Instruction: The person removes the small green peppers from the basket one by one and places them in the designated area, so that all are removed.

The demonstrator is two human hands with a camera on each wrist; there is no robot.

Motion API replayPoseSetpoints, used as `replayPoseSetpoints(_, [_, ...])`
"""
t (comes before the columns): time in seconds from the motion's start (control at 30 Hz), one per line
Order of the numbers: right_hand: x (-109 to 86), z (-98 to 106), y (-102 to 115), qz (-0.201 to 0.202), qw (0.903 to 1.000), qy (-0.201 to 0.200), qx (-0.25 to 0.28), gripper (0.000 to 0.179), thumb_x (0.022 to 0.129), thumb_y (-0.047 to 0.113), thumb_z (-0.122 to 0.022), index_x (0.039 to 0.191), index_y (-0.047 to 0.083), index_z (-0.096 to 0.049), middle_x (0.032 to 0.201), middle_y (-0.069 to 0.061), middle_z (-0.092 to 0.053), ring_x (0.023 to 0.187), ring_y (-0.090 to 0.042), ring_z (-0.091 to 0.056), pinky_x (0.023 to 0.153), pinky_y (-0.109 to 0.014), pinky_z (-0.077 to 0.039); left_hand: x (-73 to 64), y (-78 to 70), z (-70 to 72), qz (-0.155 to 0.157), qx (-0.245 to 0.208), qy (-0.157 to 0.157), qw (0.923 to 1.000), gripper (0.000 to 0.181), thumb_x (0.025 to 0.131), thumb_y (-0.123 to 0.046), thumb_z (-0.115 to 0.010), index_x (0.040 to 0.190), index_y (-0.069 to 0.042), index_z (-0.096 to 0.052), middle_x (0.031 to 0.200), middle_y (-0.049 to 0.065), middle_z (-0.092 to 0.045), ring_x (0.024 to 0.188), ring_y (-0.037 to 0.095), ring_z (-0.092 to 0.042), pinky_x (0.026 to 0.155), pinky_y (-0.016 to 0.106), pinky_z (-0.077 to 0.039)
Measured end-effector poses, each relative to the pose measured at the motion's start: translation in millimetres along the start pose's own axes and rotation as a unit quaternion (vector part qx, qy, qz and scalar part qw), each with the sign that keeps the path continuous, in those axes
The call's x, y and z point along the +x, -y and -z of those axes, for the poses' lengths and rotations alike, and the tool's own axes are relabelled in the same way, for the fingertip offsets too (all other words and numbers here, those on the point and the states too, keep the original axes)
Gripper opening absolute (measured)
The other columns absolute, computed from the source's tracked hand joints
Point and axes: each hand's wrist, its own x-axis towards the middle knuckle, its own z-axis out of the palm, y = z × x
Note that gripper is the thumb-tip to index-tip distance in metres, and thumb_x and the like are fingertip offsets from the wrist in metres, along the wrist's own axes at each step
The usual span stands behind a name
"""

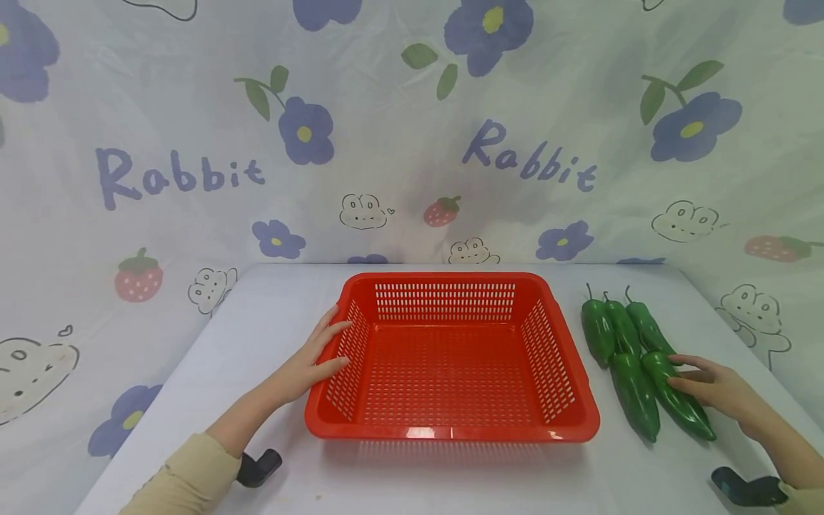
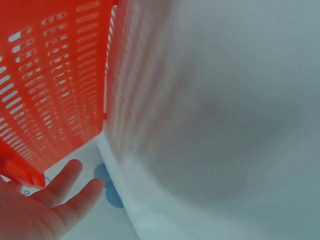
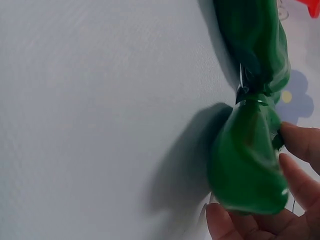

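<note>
A red plastic basket [image 1: 444, 433] with slotted walls stands in the middle of the white table. My left hand [image 1: 315, 357] rests over its left rim, thumb and forefinger extended on the inner side. In the left wrist view, two fairly straight fingers [image 2: 75, 210] lie outside the basket wall [image 2: 55, 75]. Right of the basket, several glossy green peppers lie in two rows. My right hand [image 1: 717, 386] holds the nearest-right green pepper [image 1: 689, 411], thumb and fingers around its upper part. In the right wrist view, the pepper [image 3: 247, 165] sits between the fingers, still close to its neighbours.
The other green peppers [image 1: 599, 332] lie touching one another beside the basket's right wall. A black curved object [image 1: 259, 468] is near the left wrist and another [image 1: 747, 488] near the right wrist. Behind the table hangs a patterned cloth [image 1: 399, 157].
</note>
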Motion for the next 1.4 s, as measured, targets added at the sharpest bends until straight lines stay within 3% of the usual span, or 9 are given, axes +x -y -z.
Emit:
replayPoseSetpoints(0.7, [-1.1,5.1,2.1,-0.004,0.9998,-0.006,-0.019,0.072,0.092,0.043,-0.049,0.131,-0.014,-0.030,0.122,-0.041,-0.040,0.100,-0.047,-0.052,0.073,-0.042,-0.053,-0.2,-0.5,-1.4,-0.006,-0.003,-0.002,1.0000,0.062,0.087,-0.020,-0.056,0.141,-0.008,-0.026,0.153,0.011,0.007,0.126,0.045,-0.029,0.076,0.036,-0.055])
replayPoseSetpoints(0.8, [7.4,5.4,-13.7,0.005,0.9994,-0.021,-0.026,0.073,0.090,0.048,-0.049,0.131,-0.010,-0.033,0.123,-0.039,-0.042,0.096,-0.042,-0.056,0.068,-0.035,-0.053,-0.3,-0.7,-1.0,-0.010,0.008,-0.002,0.9999,0.061,0.088,-0.021,-0.055,0.141,-0.008,-0.027,0.153,0.012,0.007,0.128,0.045,-0.024,0.076,0.038,-0.055])
replayPoseSetpoints(0.97, [35.6,7.3,-60.7,0.027,0.9971,-0.055,-0.046,0.076,0.086,0.057,-0.049,0.136,0.001,-0.034,0.125,-0.034,-0.045,0.095,-0.038,-0.057,0.063,-0.034,-0.051,-0.7,0.7,-3.1,-0.014,0.024,-0.007,0.9996,0.060,0.088,-0.022,-0.054,0.141,-0.009,-0.027,0.153,0.012,0.005,0.131,0.044,-0.018,0.078,0.040,-0.054])
replayPoseSetpoints(1.03, [42.5,10.9,-68.9,0.039,0.9966,-0.058,-0.044,0.077,0.086,0.057,-0.050,0.139,0.003,-0.032,0.126,-0.032,-0.045,0.098,-0.042,-0.054,0.064,-0.042,-0.051,-1.2,1.8,-4.0,-0.012,0.027,-0.009,0.9995,0.060,0.089,-0.023,-0.053,0.141,-0.010,-0.027,0.153,0.010,0.005,0.131,0.043,-0.018,0.078,0.040,-0.054])
replayPoseSetpoints(1.07, [44.8,11.4,-71.6,0.040,0.9955,-0.070,-0.051,0.074,0.085,0.057,-0.050,0.139,0.009,-0.034,0.125,-0.031,-0.047,0.099,-0.041,-0.054,0.061,-0.038,-0.050,-1.4,2.3,-4.4,-0.013,0.028,-0.010,0.9995,0.060,0.089,-0.023,-0.053,0.142,-0.010,-0.027,0.153,0.010,0.005,0.131,0.043,-0.018,0.079,0.040,-0.054])
replayPoseSetpoints(1.2, [30.5,20.1,-38.4,0.042,0.9937,-0.091,-0.049,0.067,0.087,0.054,-0.050,0.138,0.013,-0.037,0.121,-0.023,-0.053,0.094,-0.027,-0.058,0.057,-0.040,-0.049,-1.2,3.5,-5.0,-0.016,0.025,-0.014,0.9995,0.063,0.089,-0.024,-0.053,0.144,-0.010,-0.024,0.153,0.009,0.005,0.131,0.042,-0.020,0.079,0.040,-0.054])
replayPoseSetpoints(1.3, [7.6,26.2,6.3,0.054,0.9933,-0.093,-0.041,0.064,0.092,0.046,-0.046,0.136,0.001,-0.035,0.121,-0.029,-0.050,0.093,-0.032,-0.057,0.063,-0.047,-0.050,-0.5,2.8,-4.4,-0.017,0.026,-0.013,0.9994,0.067,0.089,-0.024,-0.053,0.145,-0.010,-0.019,0.153,0.010,0.005,0.130,0.042,-0.021,0.079,0.040,-0.054])
replayPoseSetpoints(1.4, [-10.1,32.7,45.5,0.076,0.9930,-0.084,-0.032,0.060,0.096,0.036,-0.041,0.133,-0.010,-0.030,0.124,-0.040,-0.038,0.101,-0.053,-0.046,0.068,-0.054,-0.046,-1.8,0.7,-3.1,-0.009,0.038,-0.011,0.9992,0.071,0.089,-0.025,-0.054,0.147,-0.011,-0.015,0.153,0.011,0.005,0.131,0.042,-0.020,0.080,0.043,-0.053])
